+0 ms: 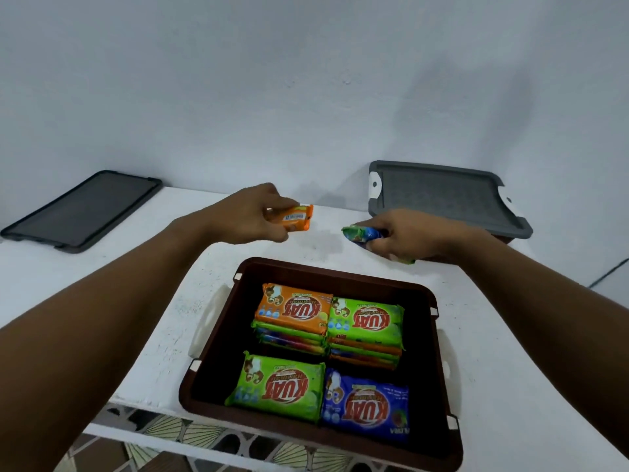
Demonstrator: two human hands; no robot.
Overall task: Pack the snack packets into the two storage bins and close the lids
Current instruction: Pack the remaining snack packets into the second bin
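An open brown storage bin (218, 338) stands on the white table in front of me, holding stacks of orange, green and blue snack packets (292, 310). Beyond the bin's far rim, my left hand (252, 214) grips an orange packet (292, 218) above the table. My right hand (408, 238) holds a bunch of blue and green packets (360, 233) low over the table, to the right. Behind my right hand sits the second bin, closed under its grey lid (442, 195). A dark grey lid (81, 211) lies loose at the far left.
The white table (153, 301) runs back to a pale blue wall. Its front edge ends just left of the brown bin, with patterned floor tiles (163, 430) below. White latch handles stick out from the open bin's sides.
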